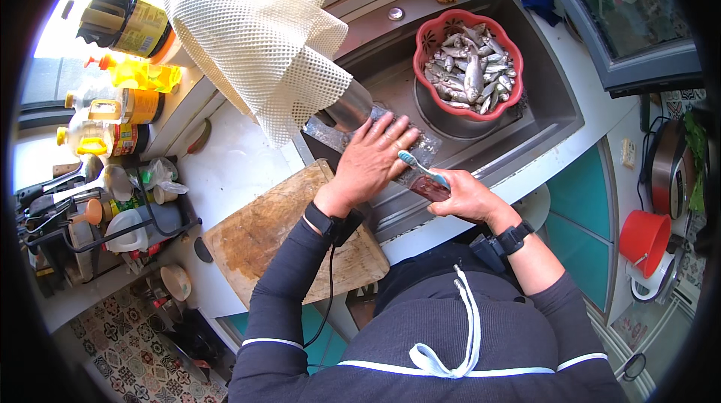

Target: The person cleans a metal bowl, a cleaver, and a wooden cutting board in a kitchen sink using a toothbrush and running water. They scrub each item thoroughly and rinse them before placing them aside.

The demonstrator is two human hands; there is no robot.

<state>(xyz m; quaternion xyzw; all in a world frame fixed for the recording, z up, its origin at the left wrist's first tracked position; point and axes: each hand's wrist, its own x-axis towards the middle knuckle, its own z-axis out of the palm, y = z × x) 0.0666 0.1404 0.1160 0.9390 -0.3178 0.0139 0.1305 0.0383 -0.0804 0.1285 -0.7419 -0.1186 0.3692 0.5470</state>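
Note:
My right hand grips a toothbrush with a pale blue head and handle. Palm down and fingers spread, my left hand lies over a long, flat, wet piece speckled with what look like fish scales. Its end by my right hand is dark red; what it is, I cannot tell. Beyond both hands, a red scalloped plastic basket heaped with small silvery fish rests on a round metal pot in the dark sink.
A worn wooden cutting board lies left of the sink. Pale mesh matting drapes over a metal cylinder close to my left fingertips. Bottles and a utensil rack stand left. An open window sash juts in at right.

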